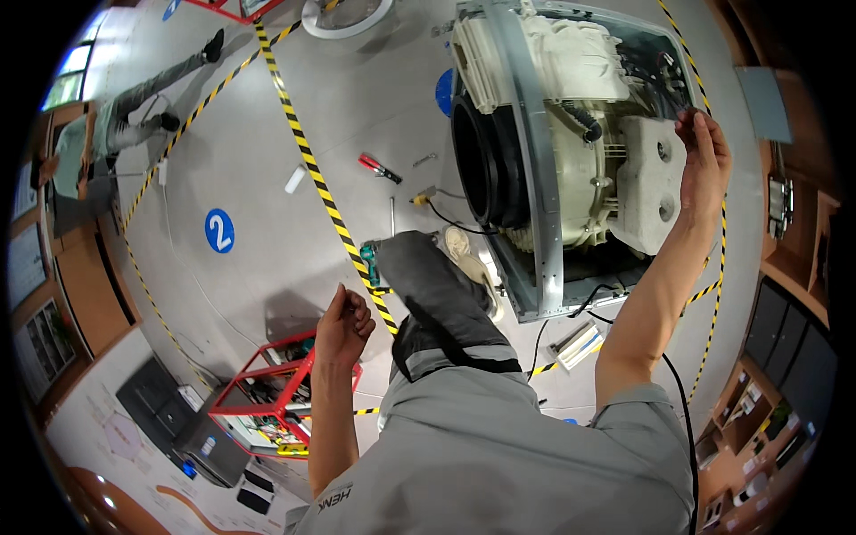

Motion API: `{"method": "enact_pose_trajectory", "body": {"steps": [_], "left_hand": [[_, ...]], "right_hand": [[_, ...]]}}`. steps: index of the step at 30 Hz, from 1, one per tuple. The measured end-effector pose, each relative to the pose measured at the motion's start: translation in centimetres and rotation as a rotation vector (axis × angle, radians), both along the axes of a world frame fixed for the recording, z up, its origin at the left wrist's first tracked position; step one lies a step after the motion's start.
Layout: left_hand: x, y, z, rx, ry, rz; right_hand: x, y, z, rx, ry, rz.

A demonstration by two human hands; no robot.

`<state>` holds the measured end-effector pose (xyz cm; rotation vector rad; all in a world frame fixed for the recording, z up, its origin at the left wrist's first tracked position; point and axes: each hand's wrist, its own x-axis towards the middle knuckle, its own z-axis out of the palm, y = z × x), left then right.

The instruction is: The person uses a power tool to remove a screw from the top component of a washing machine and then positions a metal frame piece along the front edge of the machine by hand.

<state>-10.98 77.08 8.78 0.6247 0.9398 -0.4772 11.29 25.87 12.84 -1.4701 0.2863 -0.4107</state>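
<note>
A washing machine with its outer panel off (539, 178) stands on the floor at the upper right, its pale tub (580, 192), black rubber door gasket (477, 160) and whitish counterweight block (644, 169) exposed. My right hand (704, 160) reaches to the cabinet's far right edge, beside the block and near the wiring (660, 76). Its fingertips are pinched together; whatever lies between them is too small to make out. My left hand (346, 328) is raised above the floor, away from the machine, fingers curled and thumb up, with nothing visible in it.
Red-handled pliers (379, 168), a long thin metal rod (392, 217) and a teal power tool (368, 259) lie left of the machine. A red-framed tool cart (267, 392) stands at lower left. Black cables trail by my right side. Another person (107, 134) sits at far left.
</note>
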Motion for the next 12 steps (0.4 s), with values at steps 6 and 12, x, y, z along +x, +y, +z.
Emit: {"method": "enact_pose_trajectory", "body": {"steps": [6,12], "left_hand": [[3.5,2.1,1.8,0.027,0.0,0.006],[11.2,7.8,-2.2,-0.051,-0.017,-0.084]], "right_hand": [[-4.7,-6.4,-2.7,0.193,-0.087,-0.468],[-8.9,-10.5,-5.7,0.064,0.08,-0.796]]}}
